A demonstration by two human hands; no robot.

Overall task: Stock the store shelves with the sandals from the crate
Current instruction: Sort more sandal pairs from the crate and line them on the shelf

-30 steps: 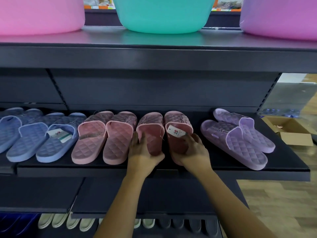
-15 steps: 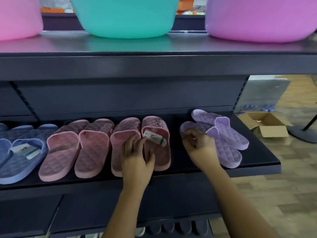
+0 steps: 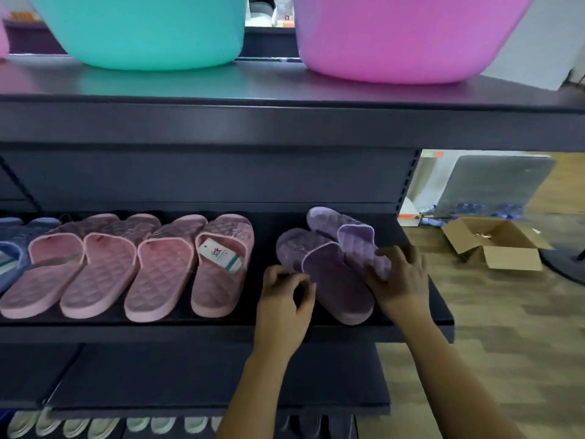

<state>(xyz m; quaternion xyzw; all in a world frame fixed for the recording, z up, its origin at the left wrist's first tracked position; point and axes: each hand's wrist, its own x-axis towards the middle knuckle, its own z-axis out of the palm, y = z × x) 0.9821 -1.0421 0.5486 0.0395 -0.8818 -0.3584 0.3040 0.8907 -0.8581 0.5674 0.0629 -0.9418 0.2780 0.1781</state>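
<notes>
Two purple quilted sandals lie at the right end of the dark shelf (image 3: 221, 321). The nearer purple sandal (image 3: 329, 277) points toward the shelf's front edge; the farther purple sandal (image 3: 351, 236) lies partly behind it. My right hand (image 3: 399, 277) grips the heel end of the farther sandal. My left hand (image 3: 285, 299) sits at the left edge of the nearer sandal, fingers curled and touching its rim. To the left stand two pairs of pink sandals (image 3: 164, 264), one with a white tag (image 3: 221, 255). No crate shows.
Blue sandals (image 3: 12, 248) lie at the far left. A teal tub (image 3: 142, 30) and a pink tub (image 3: 405, 36) stand on the shelf above. An open cardboard box (image 3: 497, 245) sits on the wooden floor at right. Pale sandals (image 3: 95, 426) line the bottom shelf.
Both hands left the tagged pink pair and moved right to the purple pair. My right hand took hold of the farther purple sandal; my view shifted right.
</notes>
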